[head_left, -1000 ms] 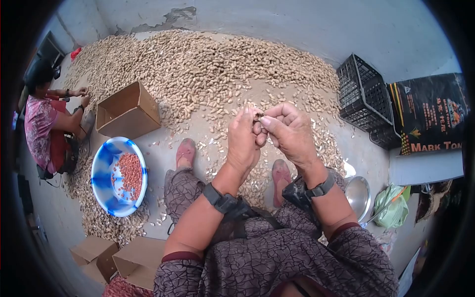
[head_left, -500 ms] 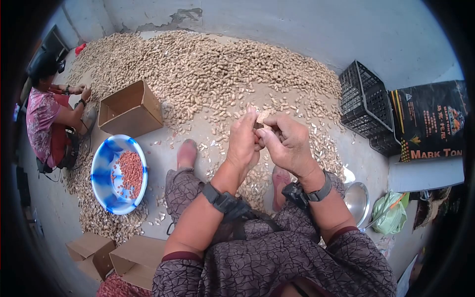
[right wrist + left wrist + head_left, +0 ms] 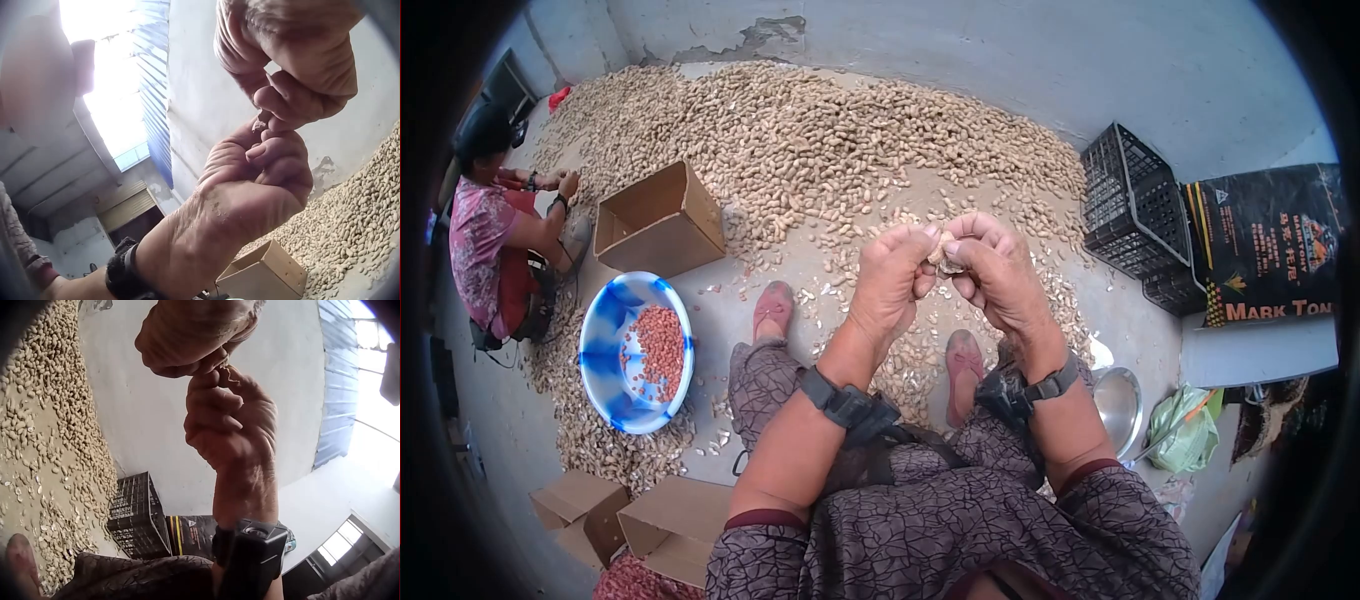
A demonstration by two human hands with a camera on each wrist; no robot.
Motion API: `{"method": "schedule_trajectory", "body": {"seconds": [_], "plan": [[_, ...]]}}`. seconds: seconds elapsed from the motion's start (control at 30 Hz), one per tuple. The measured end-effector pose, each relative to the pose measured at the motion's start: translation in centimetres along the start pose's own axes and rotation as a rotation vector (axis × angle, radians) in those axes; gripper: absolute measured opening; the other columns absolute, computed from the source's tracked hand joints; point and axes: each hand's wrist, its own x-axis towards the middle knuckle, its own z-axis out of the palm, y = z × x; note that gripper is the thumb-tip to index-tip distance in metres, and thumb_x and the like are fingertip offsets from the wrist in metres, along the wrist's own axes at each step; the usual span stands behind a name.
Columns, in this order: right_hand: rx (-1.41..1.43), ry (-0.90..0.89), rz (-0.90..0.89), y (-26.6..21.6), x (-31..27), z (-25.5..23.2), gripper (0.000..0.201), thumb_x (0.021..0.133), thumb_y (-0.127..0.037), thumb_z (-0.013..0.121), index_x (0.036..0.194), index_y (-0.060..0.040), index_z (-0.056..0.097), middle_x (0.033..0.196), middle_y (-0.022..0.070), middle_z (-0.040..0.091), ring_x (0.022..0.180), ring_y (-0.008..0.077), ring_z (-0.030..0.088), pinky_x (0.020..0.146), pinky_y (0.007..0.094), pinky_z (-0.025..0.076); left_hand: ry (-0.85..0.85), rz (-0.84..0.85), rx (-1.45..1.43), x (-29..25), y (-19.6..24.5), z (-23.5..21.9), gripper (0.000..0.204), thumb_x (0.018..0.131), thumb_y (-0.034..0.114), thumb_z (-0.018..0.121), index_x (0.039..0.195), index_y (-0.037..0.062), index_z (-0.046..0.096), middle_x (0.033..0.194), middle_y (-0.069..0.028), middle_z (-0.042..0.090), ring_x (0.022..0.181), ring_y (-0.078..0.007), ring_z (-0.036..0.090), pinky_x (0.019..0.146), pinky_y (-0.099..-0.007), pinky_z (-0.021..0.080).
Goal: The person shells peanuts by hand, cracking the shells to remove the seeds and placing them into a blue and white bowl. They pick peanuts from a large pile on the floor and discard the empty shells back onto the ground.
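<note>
Where both hands meet, peanut [image 3: 947,253] pinched between fingertips.

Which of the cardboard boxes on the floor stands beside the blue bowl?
The open cardboard box just behind the blue bowl, at the peanut pile's edge; the other two boxes lie near the person's left elbow.

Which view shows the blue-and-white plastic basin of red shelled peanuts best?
The head view: the blue-and-white plastic basin lies whole on the floor, red shelled peanuts inside. Neither wrist view shows it.

peanut [image 3: 947,253] mostly hidden by fingers [image 3: 920,243], green bag [image 3: 1190,430] contents unclear
</note>
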Motion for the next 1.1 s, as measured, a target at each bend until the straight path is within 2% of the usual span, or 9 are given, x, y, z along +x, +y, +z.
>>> {"method": "schedule_trajectory", "body": {"seconds": [0.17, 0.27, 0.33, 0.43, 0.53, 0.67, 0.73, 0.87, 1.1], "plan": [[-0.028, -0.047, 0.016, -0.2, 0.0, -0.3, 0.016, 0.077, -0.012, 0.057, 0.087, 0.0001, 0.056, 0.064, 0.0008, 0.055, 0.043, 0.0027, 0.044, 0.035, 0.0154, 0.03, -0.047, -0.093, -0.011, 0.0, -0.1, -0.1, 0.021, 0.086, 0.022, 0.052, 0.082, 0.0021, 0.054, 0.058, -0.0003, 0.048, 0.042, -0.0042, 0.04, 0.035, -0.0151, 0.029], [-0.168, 0.039, -0.129, 0.0, -0.3, 0.1, 0.014, 0.076, -0.008, 0.057, 0.086, 0.002, 0.055, 0.064, 0.0016, 0.055, 0.045, 0.0039, 0.047, 0.039, 0.0174, 0.036, 0.014, -0.135, -0.024, -0.2, -0.1, 0.2, 0.03, 0.089, 0.029, 0.045, 0.082, 0.0014, 0.053, 0.057, -0.0019, 0.047, 0.041, -0.0066, 0.04, 0.034, -0.0158, 0.027], [-0.34, 0.135, -0.438, 0.5, -0.5, 0.9, 0.01, 0.076, -0.004, 0.057, 0.082, 0.0038, 0.055, 0.065, 0.0038, 0.057, 0.05, 0.0057, 0.053, 0.045, 0.0196, 0.042, -0.006, -0.155, -0.067, 0.0, -0.3, -0.1, 0.034, 0.09, 0.032, 0.041, 0.081, 0.0015, 0.053, 0.057, -0.0027, 0.046, 0.04, -0.0076, 0.04, 0.033, -0.0162, 0.026], [-0.33, 0.02, -0.189, 0.1, -0.5, 1.0, 0.006, 0.078, -0.001, 0.056, 0.08, 0.004, 0.054, 0.069, 0.0059, 0.06, 0.059, 0.0087, 0.057, 0.051, 0.0197, 0.045, -0.034, -0.193, -0.092, 0.5, -0.8, -0.7, 0.039, 0.091, 0.036, 0.036, 0.079, 0.0017, 0.052, 0.056, -0.0034, 0.046, 0.039, -0.0083, 0.039, 0.033, -0.0166, 0.025], [-0.401, 0.134, -0.452, 0.0, -0.8, 1.1, 0.008, 0.077, -0.002, 0.057, 0.072, 0.004, 0.054, 0.066, 0.0085, 0.06, 0.055, 0.0083, 0.059, 0.047, 0.0203, 0.045, -0.01, -0.216, -0.088, 0.3, -0.3, -0.1, 0.041, 0.092, 0.037, 0.035, 0.078, 0.0017, 0.052, 0.056, -0.003, 0.046, 0.04, -0.0079, 0.039, 0.033, -0.0165, 0.026], [-0.383, 0.054, -0.26, 0.6, -0.5, 1.0, 0.009, 0.077, -0.002, 0.057, 0.072, 0.0042, 0.055, 0.063, 0.0083, 0.059, 0.054, 0.0091, 0.059, 0.045, 0.0206, 0.045, -0.016, -0.196, -0.041, 0.4, -0.6, -0.4, 0.042, 0.092, 0.037, 0.034, 0.078, 0.0014, 0.052, 0.057, -0.0024, 0.045, 0.042, -0.0075, 0.04, 0.034, -0.016, 0.026], [-0.458, 0.055, -0.53, 0.1, -0.9, 1.3, 0.011, 0.078, -0.003, 0.058, 0.069, 0.0038, 0.055, 0.06, 0.0074, 0.058, 0.053, 0.0096, 0.059, 0.044, 0.0208, 0.044, -0.013, -0.211, -0.059, 0.3, -0.4, -0.1, 0.042, 0.092, 0.037, 0.034, 0.078, 0.0013, 0.052, 0.057, -0.0027, 0.046, 0.043, -0.0076, 0.04, 0.034, -0.016, 0.026], [-0.436, 0.099, -0.303, 0.2, -0.5, 1.2, 0.016, 0.078, -0.006, 0.059, 0.064, 0.0027, 0.055, 0.059, 0.0067, 0.058, 0.052, 0.0085, 0.059, 0.043, 0.0204, 0.042, 0.004, -0.225, -0.02, 0.2, -0.5, -0.2, 0.043, 0.092, 0.037, 0.033, 0.079, 0.0008, 0.053, 0.059, -0.004, 0.047, 0.043, -0.0079, 0.04, 0.034, -0.0162, 0.026], [-0.629, 0.128, -0.297, -0.2, -0.9, 0.3, 0.013, 0.076, -0.008, 0.059, 0.068, 0.0025, 0.055, 0.059, 0.0037, 0.057, 0.056, 0.0056, 0.053, 0.048, 0.0195, 0.041, -0.015, -0.202, -0.008, 0.3, -0.8, -0.4, 0.04, 0.092, 0.036, 0.034, 0.083, 0.0004, 0.05, 0.061, -0.0074, 0.05, 0.044, -0.0084, 0.042, 0.034, -0.0165, 0.026]]}}
